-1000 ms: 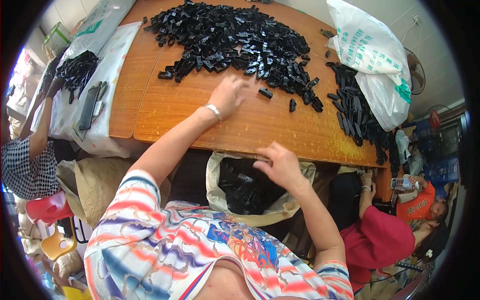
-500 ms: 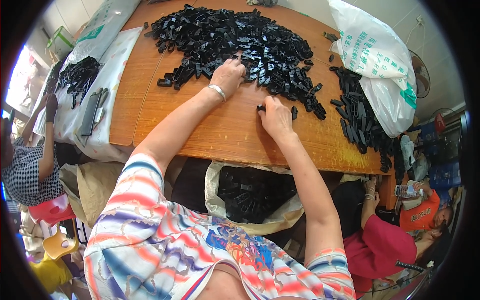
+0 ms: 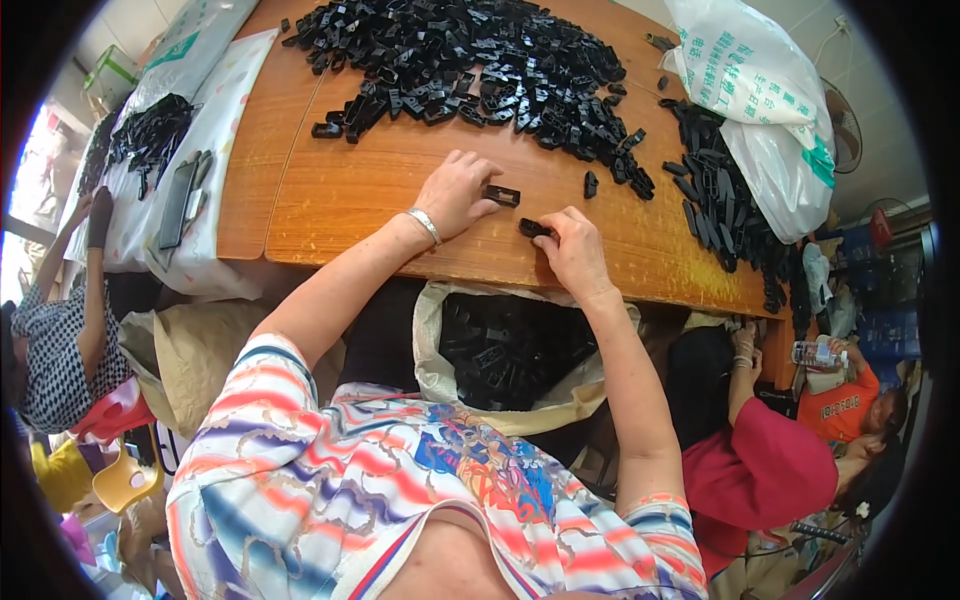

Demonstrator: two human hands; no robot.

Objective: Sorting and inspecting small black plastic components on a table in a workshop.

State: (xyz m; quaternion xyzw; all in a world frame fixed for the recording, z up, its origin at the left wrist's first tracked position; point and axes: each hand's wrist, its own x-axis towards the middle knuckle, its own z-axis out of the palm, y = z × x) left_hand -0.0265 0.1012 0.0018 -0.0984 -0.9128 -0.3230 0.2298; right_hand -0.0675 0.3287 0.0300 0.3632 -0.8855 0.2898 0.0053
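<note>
Between the thumb and fingers of my left hand (image 3: 458, 192) is a small black plastic frame piece (image 3: 503, 195) with an opening through it. My right hand (image 3: 578, 250) pinches another small black plastic piece (image 3: 534, 229), partly covered by the fingers. The two pieces are close together but apart, just above the wooden table (image 3: 370, 220) near its front edge. Beyond my hands spreads a large heap of similar black plastic pieces (image 3: 470, 70). One loose black piece (image 3: 591, 184) lies between the heap and my right hand.
An open sack (image 3: 428, 345) of black parts sits below the table edge at my lap. Longer black parts (image 3: 715, 200) lie at the right beside a white plastic bag (image 3: 770, 150). People work on both sides; a phone-like dark slab (image 3: 177, 205) lies on the left cloth.
My left hand has drawn back from the heap toward me, now with a black frame piece in it. My right hand has come slightly nearer, still holding its piece.
</note>
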